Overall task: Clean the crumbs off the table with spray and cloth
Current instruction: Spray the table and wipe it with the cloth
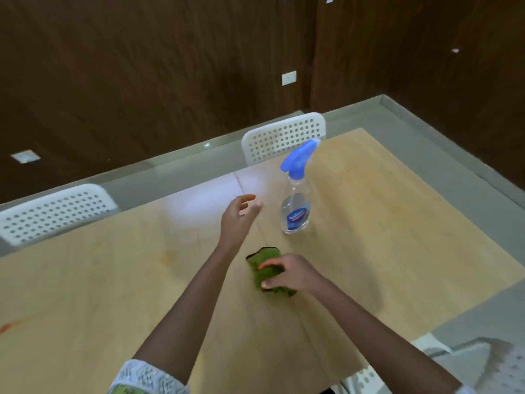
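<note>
A bunched green cloth [268,273] lies on the light wooden table [383,237], a little toward the person from the spray bottle [297,200]. The right hand [287,273] rests on top of the cloth, fingers curled over its upper edge and the thumb pressed against its near side, so the cloth is gripped between them. A dark hem shows along the far edge of the cloth and again at its near corner.

The spray bottle stands upright on the table, just beyond and slightly right of the cloth, apart from both hands. Its body is clear with liquid in the lower part and a blue label; its trigger head is blue, the nozzle pointing away and to the right.

The left hand [240,214] hovers above the table to the left of the bottle, near it but not touching, fingers spread and loosely bent, holding nothing. A patterned sleeve [147,376] covers the upper left arm at the bottom edge of the view.

An orange smear [8,327] marks the table far left of the cloth. Beyond the bottle, a white perforated chair [284,137] stands at the table's far edge, and a second white chair [54,209] sits further left. Behind them is a grey floor and dark wood-panelled wall [142,66].
</note>
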